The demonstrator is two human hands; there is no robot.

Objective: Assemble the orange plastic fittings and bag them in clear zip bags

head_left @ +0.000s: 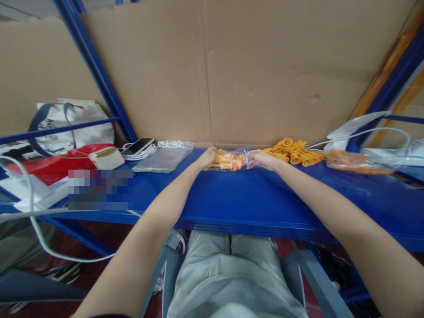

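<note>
A clear plastic bag with several orange plastic pieces inside lies on the blue shelf near the cardboard wall. My left hand is closed on the bag's left end. At its right end, my right hand has its fingers closed on the loose clear plastic. Just right of that hand sits a pile of loose orange pieces with round, hollow, funnel-like ends. A filled clear bag of orange pieces lies farther right.
A stack of flat clear bags lies to the left, beside a phone on a coiled white cable. Farther left are a red bag and a white tote. Blue uprights and a cardboard wall bound the shelf.
</note>
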